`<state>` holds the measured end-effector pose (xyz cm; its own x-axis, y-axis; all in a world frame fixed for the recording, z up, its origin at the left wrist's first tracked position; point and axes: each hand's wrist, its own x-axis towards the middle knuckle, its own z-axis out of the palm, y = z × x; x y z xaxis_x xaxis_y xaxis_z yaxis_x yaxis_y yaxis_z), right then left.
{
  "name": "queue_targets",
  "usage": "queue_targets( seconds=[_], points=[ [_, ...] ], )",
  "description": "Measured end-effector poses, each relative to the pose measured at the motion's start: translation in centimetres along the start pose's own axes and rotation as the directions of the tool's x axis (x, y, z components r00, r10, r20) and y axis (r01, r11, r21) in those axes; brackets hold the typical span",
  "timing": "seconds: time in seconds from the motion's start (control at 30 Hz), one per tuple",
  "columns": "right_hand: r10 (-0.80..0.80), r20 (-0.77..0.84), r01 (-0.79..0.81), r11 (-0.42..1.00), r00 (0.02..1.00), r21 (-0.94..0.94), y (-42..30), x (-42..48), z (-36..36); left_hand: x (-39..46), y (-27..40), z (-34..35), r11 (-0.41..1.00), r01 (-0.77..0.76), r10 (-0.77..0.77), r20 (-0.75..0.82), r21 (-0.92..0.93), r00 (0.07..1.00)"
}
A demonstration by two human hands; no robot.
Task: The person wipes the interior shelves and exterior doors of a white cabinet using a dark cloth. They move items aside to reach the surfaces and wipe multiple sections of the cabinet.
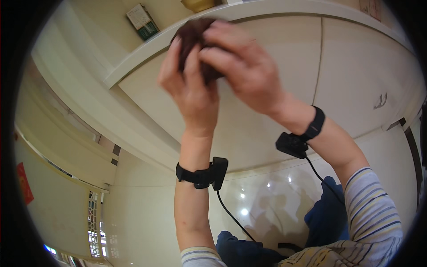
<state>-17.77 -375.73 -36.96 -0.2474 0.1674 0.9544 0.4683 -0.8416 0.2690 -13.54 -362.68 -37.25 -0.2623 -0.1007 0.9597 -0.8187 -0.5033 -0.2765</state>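
Note:
A dark brown, soft-looking bundle, probably cloth, [191, 36] is held up in front of the white cabinet, near the edge of its top. My left hand [193, 73] grips it from below and the left, with the fingers spread over its near side. My right hand [247, 63] holds its right side with bent fingers. Both hands and the bundle are somewhat blurred, and the fingertips are partly hidden in it. Each wrist wears a black strap with a small black device and a cable.
A white and green box [142, 21] stands on the cabinet top [133, 63], with a yellowish bowl [198, 4] farther right. The cabinet doors [283, 80] bear curved metal handles [380, 101]. A pale curtain or panel hangs at left, above shiny floor tiles [146, 203].

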Motion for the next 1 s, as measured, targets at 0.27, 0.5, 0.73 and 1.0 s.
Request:
queue_targets(
  seconds=[0.27,0.5,0.73,1.0],
  points=[
    [-0.019,-0.01,0.018,0.996,1.0,-0.089,1.4,1.7,1.7,2.6,-2.3,1.5,0.994,-0.08,0.076,0.055,0.075,0.996],
    [-0.004,0.05,0.003,1.0,0.999,0.016,-0.7,3.8,4.6,2.6,-5.9,-2.4,0.983,-0.054,0.022,0.181,0.175,0.983],
    [-0.004,0.343,-0.093,0.96,0.939,0.264,-3.6,10.4,9.4,5.1,-10.3,-9.4,0.947,0.223,-0.284,0.277,0.233,0.918],
    [0.018,0.389,-0.227,0.836,0.921,0.499,-6.1,25.7,18.7,17.6,-18.6,-13.7,0.822,0.414,-0.469,0.053,0.392,0.882]
  ],
)
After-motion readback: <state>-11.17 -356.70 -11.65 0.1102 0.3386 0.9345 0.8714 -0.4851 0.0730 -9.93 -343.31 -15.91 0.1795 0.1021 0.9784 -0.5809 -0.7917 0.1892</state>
